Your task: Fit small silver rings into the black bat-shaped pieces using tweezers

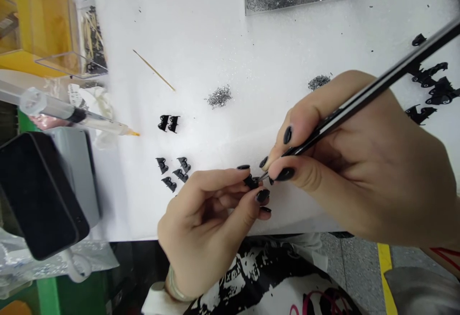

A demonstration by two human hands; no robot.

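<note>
Near the table's front edge, my left hand (pixel 215 224) pinches a small black bat-shaped piece (pixel 251 181) between thumb and fingertips. My right hand (pixel 345 161) is closed round a long black pen-like tool (pixel 362 99) with a fine metal tip, which slants up to the right. The tip touches or almost touches the small piece. Beyond the hands lie a pile of tiny silvery bits (pixel 219 97) and another such pile (pixel 318 82). Left of my left hand, several similar black pieces (pixel 180 175) lie in a group, with two more black pieces (pixel 168 123) behind them.
A clear tray of silvery bits (pixel 298 9) stands at the back. Several loose black pieces (pixel 440 89) lie at the far right. On the left are a thin wooden stick (pixel 154 70), a syringe with an orange tip (pixel 75 113), a black phone (pixel 39 195) and a clear box (pixel 53 63).
</note>
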